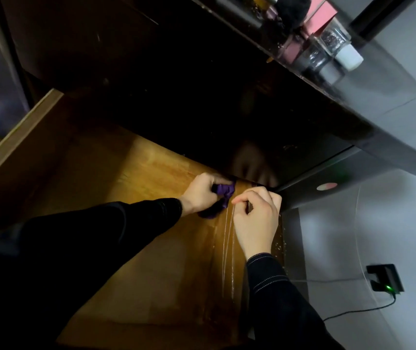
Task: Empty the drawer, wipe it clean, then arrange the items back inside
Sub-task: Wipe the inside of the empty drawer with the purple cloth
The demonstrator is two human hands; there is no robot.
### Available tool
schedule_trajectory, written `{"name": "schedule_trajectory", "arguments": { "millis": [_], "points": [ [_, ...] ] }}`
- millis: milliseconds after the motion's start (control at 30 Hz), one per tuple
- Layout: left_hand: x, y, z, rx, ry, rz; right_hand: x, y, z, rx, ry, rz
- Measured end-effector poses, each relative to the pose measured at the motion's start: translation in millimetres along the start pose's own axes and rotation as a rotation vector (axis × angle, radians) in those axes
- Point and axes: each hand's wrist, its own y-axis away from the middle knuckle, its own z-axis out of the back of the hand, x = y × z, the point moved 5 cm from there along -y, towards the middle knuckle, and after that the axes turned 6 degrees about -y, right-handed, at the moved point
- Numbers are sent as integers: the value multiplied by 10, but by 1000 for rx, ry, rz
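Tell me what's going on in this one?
A person is wiping out an open wooden drawer. The left hand grips a purple cloth against the drawer floor at the back, under the dark top. The right hand, fingers curled, seems to pinch up a clear liner along the right side. No items show in the visible part of the drawer.

A dark cable (353, 313) meets a black box (385, 280) showing green light.

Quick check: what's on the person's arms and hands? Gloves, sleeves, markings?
No gloves; the left hand and right hand are bare. Long dark sleeves on both arms: the right sleeve has pale stitching lines near its cuff, the left sleeve looks plain.
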Motion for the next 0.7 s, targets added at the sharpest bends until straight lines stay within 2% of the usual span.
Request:
{"name": "schedule_trajectory", "arguments": {
  "millis": [67,167,200,267,367,467,533,600,633,700],
  "points": [
    [-13,-116,30,-10,-63,16,11,5,14,-14,-16,7],
    [-58,-261,11,-99,-104,166,27,7,40,-53,-44,11],
    [-93,-251,-15,-129,-107,163,23,8,54,-71,-55,3],
    [-154,-136,-86,-159,-138,13,9,14,63,-82,-63,-21],
    [-32,71,-118,-19,-324,-211,12,13,50,-76,-51,-14],
    [35,56,-21,31,-681,-300,28,18,47,-85,-16,2],
    [-19,-66,58,19,-813,-286,38,17,47,-84,-7,-7],
    [-104,-192,99,-7,-745,-198,40,17,50,-83,-5,-14],
    [-116,-252,109,-44,-632,-108,38,19,52,-84,-4,-14],
    [-89,-330,95,-144,-257,143,19,20,50,-86,-11,-15]
  ]
}}
